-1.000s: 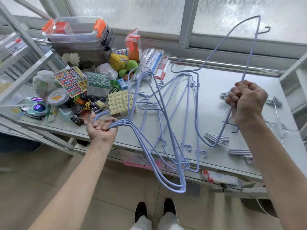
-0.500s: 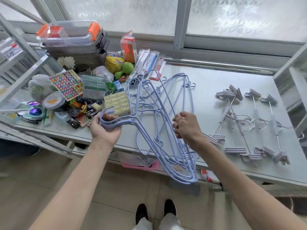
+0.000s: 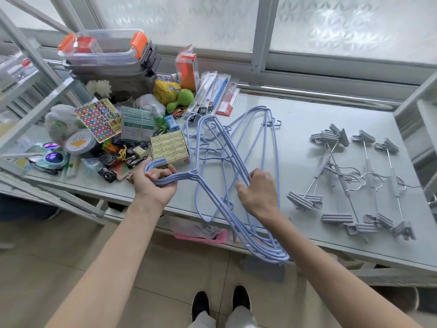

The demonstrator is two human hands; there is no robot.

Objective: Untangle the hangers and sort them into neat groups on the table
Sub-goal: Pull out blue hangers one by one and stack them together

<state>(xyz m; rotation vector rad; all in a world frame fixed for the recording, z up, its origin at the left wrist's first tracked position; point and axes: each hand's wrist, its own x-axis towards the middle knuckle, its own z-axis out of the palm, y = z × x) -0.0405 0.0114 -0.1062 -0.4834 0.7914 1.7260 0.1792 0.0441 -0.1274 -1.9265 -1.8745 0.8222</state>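
I see my left hand [image 3: 155, 185] with its fingers [image 3: 163, 172] clenched around the gathered hooks of the blue wire hangers [image 3: 227, 176], near the counter [image 3: 295, 129] front edge. My right hand [image 3: 257, 192] grips several of the hanger wires to the right of that. The bundle sprawls from the counter's middle out past its near edge. The grey clip hangers [image 3: 354, 183] lie in rows on the right, well apart from the blue ones.

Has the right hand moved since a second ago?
Yes. The right hand has come down and to the left: it was raised near the grey clip hangers, and now grips the blue hangers by the table front edge.
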